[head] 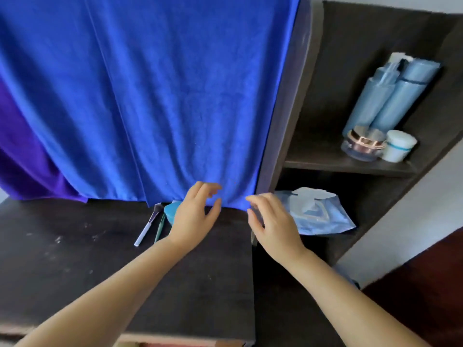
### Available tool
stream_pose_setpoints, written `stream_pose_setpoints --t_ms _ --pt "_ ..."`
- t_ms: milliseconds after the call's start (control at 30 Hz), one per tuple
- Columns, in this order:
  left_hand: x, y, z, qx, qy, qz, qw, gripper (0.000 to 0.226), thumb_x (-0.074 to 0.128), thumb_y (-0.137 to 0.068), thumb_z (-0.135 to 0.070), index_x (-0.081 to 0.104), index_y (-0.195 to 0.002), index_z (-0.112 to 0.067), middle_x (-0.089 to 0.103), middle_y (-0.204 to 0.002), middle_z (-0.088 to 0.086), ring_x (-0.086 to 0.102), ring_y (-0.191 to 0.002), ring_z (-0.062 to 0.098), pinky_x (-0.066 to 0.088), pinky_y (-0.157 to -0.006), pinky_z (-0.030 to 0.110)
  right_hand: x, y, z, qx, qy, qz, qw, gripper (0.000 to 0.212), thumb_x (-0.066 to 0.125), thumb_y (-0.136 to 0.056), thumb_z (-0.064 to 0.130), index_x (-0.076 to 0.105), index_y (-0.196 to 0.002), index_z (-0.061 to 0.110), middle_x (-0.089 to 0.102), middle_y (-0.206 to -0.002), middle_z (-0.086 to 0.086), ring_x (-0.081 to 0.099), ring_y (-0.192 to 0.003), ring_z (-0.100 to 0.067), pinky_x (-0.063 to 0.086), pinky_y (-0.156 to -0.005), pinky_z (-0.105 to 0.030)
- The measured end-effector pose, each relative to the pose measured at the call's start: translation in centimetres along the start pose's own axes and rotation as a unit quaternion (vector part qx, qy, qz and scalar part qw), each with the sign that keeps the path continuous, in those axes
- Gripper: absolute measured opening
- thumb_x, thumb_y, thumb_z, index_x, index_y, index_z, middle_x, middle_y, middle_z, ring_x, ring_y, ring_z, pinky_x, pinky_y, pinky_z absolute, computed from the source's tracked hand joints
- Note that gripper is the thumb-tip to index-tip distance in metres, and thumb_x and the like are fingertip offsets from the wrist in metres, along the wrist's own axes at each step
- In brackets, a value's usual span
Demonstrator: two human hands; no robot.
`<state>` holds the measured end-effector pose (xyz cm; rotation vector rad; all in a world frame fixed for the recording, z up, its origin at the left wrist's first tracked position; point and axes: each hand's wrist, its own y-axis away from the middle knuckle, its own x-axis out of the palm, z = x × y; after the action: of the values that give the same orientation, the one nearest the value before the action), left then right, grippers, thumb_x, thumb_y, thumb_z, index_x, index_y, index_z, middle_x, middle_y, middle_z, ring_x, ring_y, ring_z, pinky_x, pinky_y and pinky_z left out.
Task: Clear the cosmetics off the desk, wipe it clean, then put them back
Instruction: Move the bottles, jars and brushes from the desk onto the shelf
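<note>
The dark wooden desk [75, 259] has white smudges on its left part. At its back lie a white-handled brush [147, 229], a thin green tool [160, 227] and a teal round item [171, 211], partly hidden by my left hand [194, 216]. That hand hovers over the desk's back edge with fingers loosely spread, holding nothing. My right hand [273, 226] is open too, just left of a blue pack of wipes [318, 214] on the lower shelf. Two light blue bottles [385, 96], a rose-gold lidded jar [365, 145] and a white jar [399, 146] stand on the upper shelf.
A large blue cloth [150, 96] hangs behind the desk, with a purple one [25, 159] at its left. The dark shelf unit [313, 96] rises on the right, beside a pale wall [413, 209]. The desk's right edge drops off near my right hand.
</note>
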<state>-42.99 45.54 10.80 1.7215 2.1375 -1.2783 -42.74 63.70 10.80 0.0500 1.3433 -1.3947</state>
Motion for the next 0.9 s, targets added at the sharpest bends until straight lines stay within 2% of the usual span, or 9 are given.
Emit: stream_pose_setpoints --t_ms 100,167,233,333,400,533,633,733,900 --pt "-2.2 2.1 6.9 -0.113 -0.042 0.011 0.993 0.022 0.059 -0.084 -0.011 0.056 -0.106 -0.013 0.054 -0.099 -0.001 0.051 -0.092 0.011 0.044 -0.078 0.029 6.5 0.9 1.0 0.063 -0.030 0.091 0.993 0.024 0.046 -0.086 0.027 0.053 -0.107 0.018 0.061 -0.099 -0.003 0.061 -0.092 -0.021 0.053 -0.076 -0.036" --pt "-2.8 2.9 11.1 -0.175 -0.073 0.034 0.981 0.025 0.061 -0.083 -0.012 0.056 -0.107 -0.010 0.056 -0.103 0.005 0.054 -0.098 0.023 0.047 -0.078 0.038 10.6 1.1 0.8 0.134 -0.043 0.145 0.979 0.027 0.051 -0.088 0.026 0.054 -0.112 0.015 0.059 -0.107 -0.005 0.059 -0.101 -0.024 0.053 -0.079 -0.041" --pt "-2.4 3.1 14.4 -0.215 -0.099 0.081 0.968 0.035 0.062 -0.083 -0.018 0.053 -0.115 -0.010 0.055 -0.114 0.009 0.049 -0.110 0.028 0.045 -0.083 0.040 14.4 0.8 0.4 0.189 -0.042 0.187 0.963 0.031 0.056 -0.088 0.022 0.053 -0.118 0.012 0.056 -0.115 -0.007 0.055 -0.109 -0.026 0.050 -0.085 -0.042" --pt "-0.6 2.4 17.8 -0.191 -0.131 0.151 0.961 0.058 0.065 -0.080 -0.027 0.042 -0.130 -0.009 0.047 -0.130 0.011 0.038 -0.123 0.030 0.035 -0.098 0.039 19.4 -0.3 -0.4 0.213 -0.020 0.234 0.948 0.044 0.055 -0.089 0.020 0.043 -0.131 0.011 0.049 -0.129 -0.010 0.046 -0.121 -0.028 0.045 -0.094 -0.042" --pt "0.9 1.7 19.5 -0.164 -0.156 0.172 0.959 0.067 0.068 -0.077 -0.032 0.038 -0.133 -0.009 0.044 -0.134 0.010 0.035 -0.126 0.030 0.032 -0.102 0.040 22.2 -1.0 -1.2 0.214 -0.016 0.256 0.943 0.052 0.055 -0.089 0.018 0.036 -0.136 0.011 0.043 -0.138 -0.010 0.040 -0.126 -0.029 0.043 -0.099 -0.044" --pt "3.0 0.6 21.3 -0.147 -0.206 0.178 0.951 0.076 0.068 -0.075 -0.040 0.032 -0.136 -0.012 0.042 -0.134 0.006 0.036 -0.125 0.025 0.029 -0.102 0.035 25.6 -1.6 -2.8 0.207 -0.010 0.276 0.939 0.059 0.060 -0.085 0.017 0.035 -0.137 0.013 0.045 -0.138 -0.009 0.043 -0.124 -0.030 0.043 -0.099 -0.044" --pt "3.5 0.5 21.4 -0.146 -0.213 0.151 0.954 0.070 0.069 -0.076 -0.036 0.036 -0.133 -0.010 0.045 -0.127 0.010 0.040 -0.119 0.028 0.034 -0.094 0.036 26.2 -1.2 -3.4 0.202 0.014 0.249 0.947 0.047 0.061 -0.085 0.021 0.046 -0.128 0.011 0.057 -0.122 -0.010 0.050 -0.114 -0.030 0.044 -0.092 -0.040" --pt "3.7 0.7 21.4 -0.151 -0.205 0.132 0.958 0.064 0.070 -0.075 -0.033 0.043 -0.127 -0.008 0.049 -0.119 0.015 0.044 -0.113 0.032 0.037 -0.087 0.038 25.6 -0.6 -3.3 0.210 0.004 0.211 0.955 0.035 0.063 -0.085 0.025 0.053 -0.114 0.009 0.061 -0.107 -0.010 0.054 -0.101 -0.030 0.045 -0.084 -0.040" --pt "3.1 1.4 20.4 -0.170 -0.174 0.146 0.959 0.066 0.072 -0.073 -0.032 0.042 -0.129 -0.012 0.047 -0.120 0.016 0.046 -0.111 0.034 0.039 -0.089 0.037 23.1 0.7 -2.8 0.231 -0.031 0.204 0.951 0.033 0.064 -0.085 0.027 0.052 -0.108 0.007 0.060 -0.105 -0.009 0.053 -0.101 -0.027 0.046 -0.083 -0.037"
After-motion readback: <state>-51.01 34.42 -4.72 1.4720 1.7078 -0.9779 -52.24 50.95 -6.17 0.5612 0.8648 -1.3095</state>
